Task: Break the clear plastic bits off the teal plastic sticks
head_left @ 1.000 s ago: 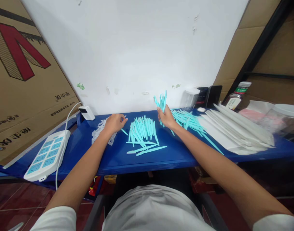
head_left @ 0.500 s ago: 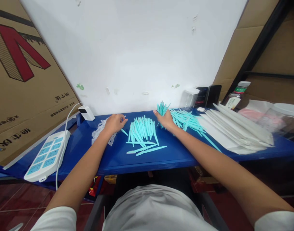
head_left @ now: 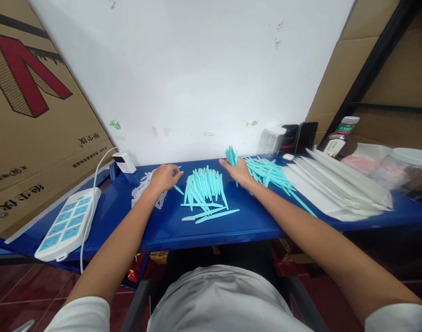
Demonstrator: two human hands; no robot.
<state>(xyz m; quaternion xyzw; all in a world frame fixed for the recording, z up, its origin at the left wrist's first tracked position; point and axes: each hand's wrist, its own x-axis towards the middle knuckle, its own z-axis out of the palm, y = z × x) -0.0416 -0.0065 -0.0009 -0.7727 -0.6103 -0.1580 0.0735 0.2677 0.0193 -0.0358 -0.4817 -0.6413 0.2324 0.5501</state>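
Observation:
My right hand (head_left: 238, 171) is closed around an upright bundle of slim turquoise plastic sticks (head_left: 230, 156), their tips showing above the thumb. Behind that hand spreads a loose heap of the same sticks (head_left: 269, 171). My left hand (head_left: 165, 177) rests over a pile of translucent plastic pieces (head_left: 139, 189), its fingers curled into a pinch; what they hold, if anything, cannot be made out. One turquoise stick (head_left: 178, 189) lies just beside its fingertips. Between both hands sits a roughly lined-up pile of turquoise sticks (head_left: 205, 184), with several lying crosswise in front.
The blue table (head_left: 211, 234) meets a white wall. To the left are a power strip (head_left: 69, 223) and a white charger (head_left: 124, 162). White packets (head_left: 345, 186), a clear jar (head_left: 271, 142), two dark phones (head_left: 306, 137), a bottle (head_left: 340, 137) and another jar (head_left: 413, 168) stand right.
The bundle in my right hand looks narrower and more tightly gathered, with fewer tips splaying out. My left hand and the piles look the same.

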